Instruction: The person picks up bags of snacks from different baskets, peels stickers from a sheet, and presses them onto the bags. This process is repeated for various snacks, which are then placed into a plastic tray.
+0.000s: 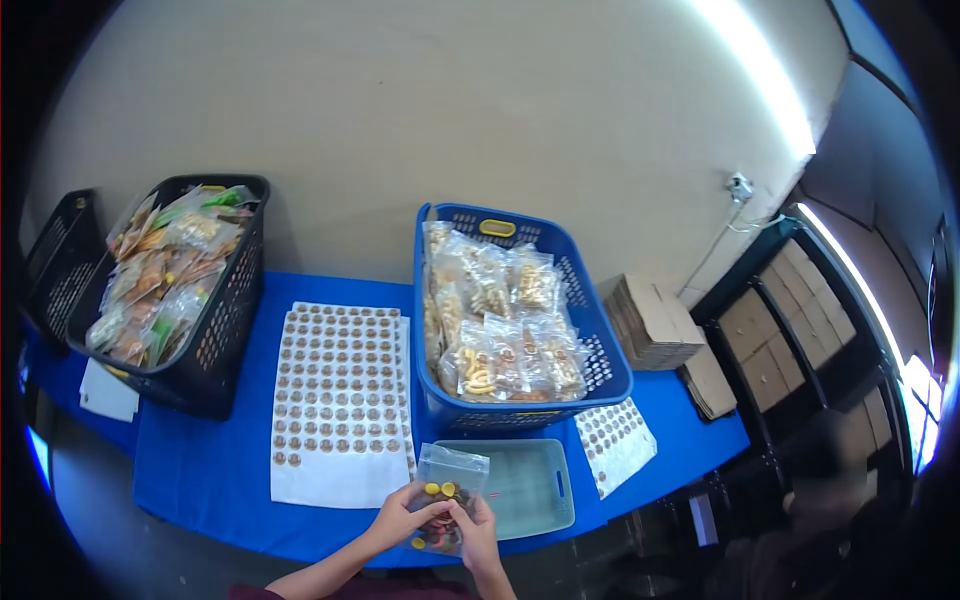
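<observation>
- Bag (455, 466) of coloured pieces (436, 535) was held near the green tray (532, 485).
- Left hand (405, 515): thumb and fingers pinched its left side.
- Right hand (476, 528): same, right side.
- Blue basket (470, 416) stood behind tray on tabletop (205, 478).

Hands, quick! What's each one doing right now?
Left hand: closed, holding the clear bag.
Right hand: closed, holding the same bag's other side.

Dark basket (236, 320), heaped with plastic bags (165, 275), by tabletop's (190, 460) left edge. Second dark basket (68, 265) further left, beside wall (340, 140). Two cardboard stacks (655, 325), one taller, near tabletop's back right corner. White fixture (740, 187) with cable (712, 247) on wall above. Black rack (785, 322) bearing cardboard (808, 310), right of tabletop.
</observation>
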Tool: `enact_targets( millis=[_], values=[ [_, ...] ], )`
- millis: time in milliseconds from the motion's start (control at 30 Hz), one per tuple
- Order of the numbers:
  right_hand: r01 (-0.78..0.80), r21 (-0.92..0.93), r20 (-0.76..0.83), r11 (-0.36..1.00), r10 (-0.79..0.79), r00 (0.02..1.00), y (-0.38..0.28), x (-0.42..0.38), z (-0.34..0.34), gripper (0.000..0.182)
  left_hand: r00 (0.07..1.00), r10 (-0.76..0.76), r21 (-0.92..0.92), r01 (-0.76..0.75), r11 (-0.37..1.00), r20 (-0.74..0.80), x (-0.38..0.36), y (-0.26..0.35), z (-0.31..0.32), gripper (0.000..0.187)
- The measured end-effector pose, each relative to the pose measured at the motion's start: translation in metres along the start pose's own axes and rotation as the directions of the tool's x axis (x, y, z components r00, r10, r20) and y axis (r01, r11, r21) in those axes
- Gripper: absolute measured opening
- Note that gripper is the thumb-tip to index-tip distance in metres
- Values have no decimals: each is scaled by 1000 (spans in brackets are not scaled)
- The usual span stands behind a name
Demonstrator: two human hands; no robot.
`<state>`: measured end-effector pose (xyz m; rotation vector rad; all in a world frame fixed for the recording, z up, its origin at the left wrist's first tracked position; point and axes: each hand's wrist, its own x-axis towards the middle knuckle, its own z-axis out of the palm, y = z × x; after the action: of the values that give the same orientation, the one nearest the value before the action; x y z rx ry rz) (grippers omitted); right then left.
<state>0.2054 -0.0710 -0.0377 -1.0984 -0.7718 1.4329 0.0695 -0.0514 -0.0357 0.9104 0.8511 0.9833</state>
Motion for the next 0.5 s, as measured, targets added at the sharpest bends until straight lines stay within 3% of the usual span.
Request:
enact_targets(
  millis=[133,200,333,500],
  values=[
    [-44,145,-25,988,48,999,5,-11,42,20,998,53,182,-49,982,-15,-14,18,-30,31],
    [-103,196,23,975,100,995,13,-18,61,19,997,54,134,-47,990,-50,-24,19,-53,29],
    [-4,-18,52,1000,5,999,37,-26,96,20,995,36,78,-29,997,-90,-44,24,-91,27],
    [52,0,-57,999,-52,997,58,-49,126,17,999,-44,-14,44,999,14,-73,31,-114,27]
  ],
)
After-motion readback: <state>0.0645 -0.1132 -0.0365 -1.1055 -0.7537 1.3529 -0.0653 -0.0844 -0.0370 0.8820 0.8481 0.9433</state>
